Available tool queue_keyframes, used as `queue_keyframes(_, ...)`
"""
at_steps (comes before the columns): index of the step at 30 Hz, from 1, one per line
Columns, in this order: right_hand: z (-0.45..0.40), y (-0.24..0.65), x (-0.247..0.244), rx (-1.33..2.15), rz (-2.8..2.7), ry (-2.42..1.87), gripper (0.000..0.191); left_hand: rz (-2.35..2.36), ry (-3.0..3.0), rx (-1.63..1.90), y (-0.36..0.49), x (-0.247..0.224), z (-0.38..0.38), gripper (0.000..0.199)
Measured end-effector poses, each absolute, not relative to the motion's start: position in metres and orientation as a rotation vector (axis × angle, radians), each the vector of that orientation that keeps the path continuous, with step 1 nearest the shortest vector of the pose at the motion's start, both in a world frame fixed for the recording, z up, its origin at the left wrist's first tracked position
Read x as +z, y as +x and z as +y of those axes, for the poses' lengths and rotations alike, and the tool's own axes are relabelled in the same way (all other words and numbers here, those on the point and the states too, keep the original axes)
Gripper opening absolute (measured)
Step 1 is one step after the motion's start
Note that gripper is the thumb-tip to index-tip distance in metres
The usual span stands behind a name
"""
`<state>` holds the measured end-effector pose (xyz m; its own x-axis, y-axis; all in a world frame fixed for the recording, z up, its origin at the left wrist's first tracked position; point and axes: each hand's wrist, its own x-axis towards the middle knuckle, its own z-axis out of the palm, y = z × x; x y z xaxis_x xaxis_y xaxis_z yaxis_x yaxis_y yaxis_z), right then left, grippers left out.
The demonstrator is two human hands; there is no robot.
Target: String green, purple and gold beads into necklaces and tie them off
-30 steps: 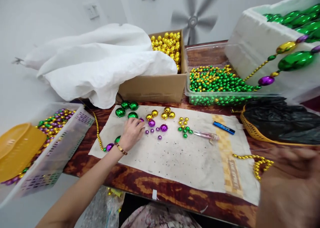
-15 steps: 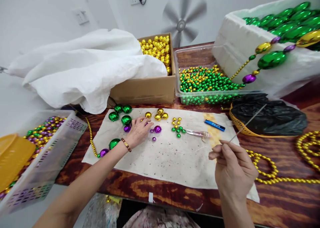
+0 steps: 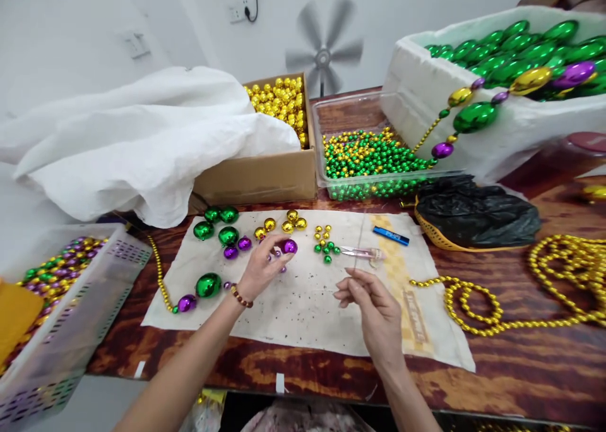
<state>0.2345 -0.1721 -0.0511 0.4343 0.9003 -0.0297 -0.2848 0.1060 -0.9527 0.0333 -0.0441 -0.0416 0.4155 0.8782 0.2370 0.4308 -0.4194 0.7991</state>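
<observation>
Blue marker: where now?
Head view, right of centre: the blue marker lies on the cloth, just beyond the scissors, nearer the black bag.

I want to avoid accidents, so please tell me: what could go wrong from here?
The purple bead sits at the fingertips of the left hand, so it may slip and roll away. The thin rod rising from the right hand might prick the left one if they meet. The snips lie with blades toward the small green beads; a reach there could nick a finger or scatter them.
</observation>
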Motion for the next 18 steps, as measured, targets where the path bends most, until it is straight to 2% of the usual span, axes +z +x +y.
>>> queue_keyframes(5,-0.173,0.209,-0.064,1.224,-0.782,-1.126,0.031,0.978,1.41,1.101,0.033,-0.035,-0.069,0.037)
queue_keyframes(12,-0.181,0.183,-0.082,1.378,-0.856,-1.119,0.037,1.005,1.151,1.259,0.028,-0.033,-0.08,0.037)
queue_keyframes(18,-0.185,0.178,-0.089,1.412,-0.999,-1.165,0.037,0.899,0.914,1.346,0.026,-0.01,-0.078,0.032)
